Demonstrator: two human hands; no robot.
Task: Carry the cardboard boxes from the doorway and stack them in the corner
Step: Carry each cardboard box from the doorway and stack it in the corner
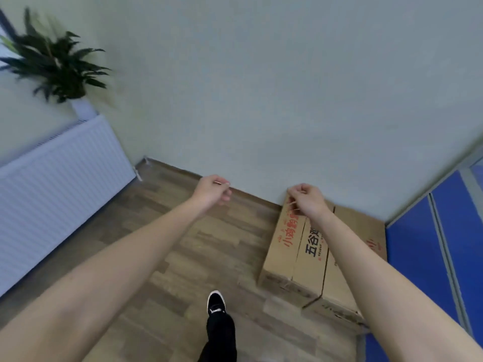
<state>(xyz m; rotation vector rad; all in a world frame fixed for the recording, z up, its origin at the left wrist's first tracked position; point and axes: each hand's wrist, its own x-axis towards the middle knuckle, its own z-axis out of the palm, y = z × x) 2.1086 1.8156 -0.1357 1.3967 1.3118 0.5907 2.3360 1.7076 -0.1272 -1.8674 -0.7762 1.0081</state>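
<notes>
A black shoe (216, 303) steps on the wood floor (167, 257) near the bottom edge. Two bare arms reach out over the floor. Two cardboard boxes (295, 257) lie side by side on the floor in the corner, touching the pale wall (261, 87) and just beside the blue panel (418, 244). The left hand (213, 189) has loosely curled fingers and holds nothing. The right hand (306, 198) is above the boxes, its fingers curled too, holding nothing. A white radiator (52, 184) and a green plant (57, 66) are far off at the left
</notes>
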